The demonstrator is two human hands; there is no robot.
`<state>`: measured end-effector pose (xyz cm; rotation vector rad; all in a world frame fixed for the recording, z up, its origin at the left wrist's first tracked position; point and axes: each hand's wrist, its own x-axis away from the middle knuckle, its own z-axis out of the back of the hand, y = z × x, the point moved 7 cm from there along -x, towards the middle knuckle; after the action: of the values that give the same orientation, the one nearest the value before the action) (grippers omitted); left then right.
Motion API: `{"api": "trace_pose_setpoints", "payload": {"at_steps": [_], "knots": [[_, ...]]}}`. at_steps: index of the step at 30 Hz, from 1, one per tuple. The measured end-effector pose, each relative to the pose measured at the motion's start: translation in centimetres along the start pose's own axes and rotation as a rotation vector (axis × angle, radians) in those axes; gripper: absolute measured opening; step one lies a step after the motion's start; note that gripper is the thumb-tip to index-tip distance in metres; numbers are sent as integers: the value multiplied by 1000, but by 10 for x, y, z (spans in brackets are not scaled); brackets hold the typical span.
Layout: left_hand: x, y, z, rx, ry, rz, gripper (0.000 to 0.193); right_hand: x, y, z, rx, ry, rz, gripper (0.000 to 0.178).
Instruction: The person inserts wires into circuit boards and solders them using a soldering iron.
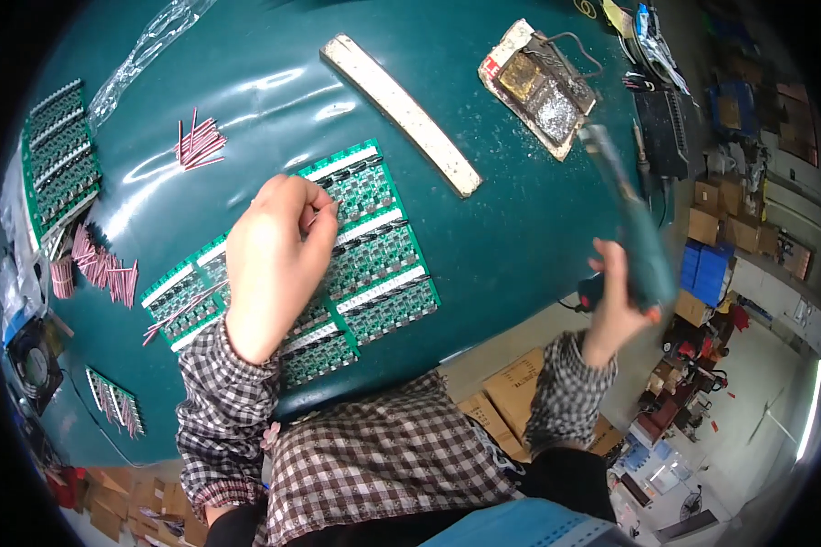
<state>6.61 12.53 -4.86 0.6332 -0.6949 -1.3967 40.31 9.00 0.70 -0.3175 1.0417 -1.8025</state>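
Observation:
My left hand [278, 246] is closed in a pinch over a panel of green circuit boards [374, 246]. Between its thumb and forefinger a bit of thin reddish wire shows, mostly hidden by the fingers. Several pink-and-white wires [181, 314] stick out from under that hand, lying across the left part of the panel; whether the palm holds them is hidden. In my right hand [614, 301] is a green soldering gun [646, 260], blurred by motion and raised off the table's right edge. Its metal tip points up and away, near the worn solder tray.
Beyond the panel lies a long white strip [401, 114]. The solder tray [538, 89], spattered with metal, sits at the far right. Loose wires [199, 146], wire bundles [105, 264] and another board panel [61, 164] lie to the left. Cardboard boxes [515, 392] stand below the table edge.

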Motion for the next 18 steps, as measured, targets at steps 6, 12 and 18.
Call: {"api": "trace_pose_setpoints", "payload": {"at_steps": [6, 12, 18], "knots": [[-2, -2, -1, -45, 67, -43, 7, 2, -16, -7, -330, 93, 89, 25], [-4, -6, -6, -30, 73, -52, 6, 21, -38, -19, -486, -249, 50, 37], [-2, -8, -4, -36, 95, -27, 7, 60, -39, -62, -501, -697, -198, 45]]}}
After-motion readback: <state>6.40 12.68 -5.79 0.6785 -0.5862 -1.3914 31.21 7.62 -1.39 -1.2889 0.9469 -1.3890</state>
